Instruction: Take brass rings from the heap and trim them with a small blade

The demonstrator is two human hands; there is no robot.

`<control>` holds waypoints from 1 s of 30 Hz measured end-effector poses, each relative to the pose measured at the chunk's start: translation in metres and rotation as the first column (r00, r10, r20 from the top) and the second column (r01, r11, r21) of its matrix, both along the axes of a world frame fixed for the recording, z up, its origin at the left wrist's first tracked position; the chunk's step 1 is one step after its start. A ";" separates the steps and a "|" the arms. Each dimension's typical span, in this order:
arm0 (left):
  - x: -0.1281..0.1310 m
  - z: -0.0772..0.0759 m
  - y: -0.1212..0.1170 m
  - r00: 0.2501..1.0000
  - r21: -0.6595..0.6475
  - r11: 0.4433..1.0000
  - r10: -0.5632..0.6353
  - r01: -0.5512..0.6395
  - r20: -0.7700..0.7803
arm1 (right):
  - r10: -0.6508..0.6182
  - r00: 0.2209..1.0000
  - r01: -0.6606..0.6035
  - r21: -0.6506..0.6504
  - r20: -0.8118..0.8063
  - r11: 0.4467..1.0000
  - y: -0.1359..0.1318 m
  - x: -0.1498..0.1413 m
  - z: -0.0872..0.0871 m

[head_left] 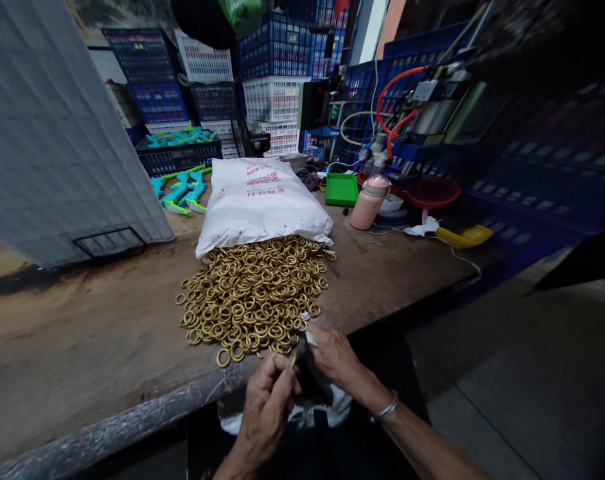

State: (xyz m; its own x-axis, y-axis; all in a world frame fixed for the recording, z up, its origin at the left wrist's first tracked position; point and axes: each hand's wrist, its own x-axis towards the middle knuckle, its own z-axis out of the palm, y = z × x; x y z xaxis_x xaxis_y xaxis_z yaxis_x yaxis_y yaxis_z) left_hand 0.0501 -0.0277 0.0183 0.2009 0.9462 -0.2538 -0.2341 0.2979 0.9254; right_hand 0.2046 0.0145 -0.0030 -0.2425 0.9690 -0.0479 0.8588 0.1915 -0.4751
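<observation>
A heap of brass-coloured rings [252, 293] spreads over the table near its front edge. My left hand [270, 393] is closed, with a single ring [293, 361] pinched between thumb and fingers, seen nearly edge-on. Just right of it, my right hand [335, 357] is closed on a dark cloth [302, 348]; a small white patch shows by its fingertips, and its finger undersides are hidden. Below both hands, whitish fabric [340, 407] lies at my lap. A full white printed sack [262, 200] rests behind the heap, rings touching its front edge.
A grey-white panel [67, 133] stands at the left. Turquoise and green plastic parts [182, 190] lie behind it. A pink bottle [370, 203], green tray [341, 189], red dish [433, 192] and yellow scoop [465, 236] stand right, near a machine with orange hoses [397, 87]. Stacked crates [275, 43] fill the back.
</observation>
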 end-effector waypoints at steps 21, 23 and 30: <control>0.005 -0.021 0.005 0.907 -0.451 0.888 0.110 0.094 0.406 | -0.254 0.949 0.248 0.054 0.185 0.967 0.030 -0.023 0.009; 0.005 -0.025 0.008 0.911 -0.472 0.877 0.118 0.091 0.395 | -0.249 0.950 0.243 0.053 0.189 0.968 0.031 -0.023 0.008; 0.010 -0.026 0.014 0.919 -0.459 0.881 0.080 0.115 0.385 | -0.252 0.962 0.240 0.117 0.102 0.964 0.034 -0.014 0.008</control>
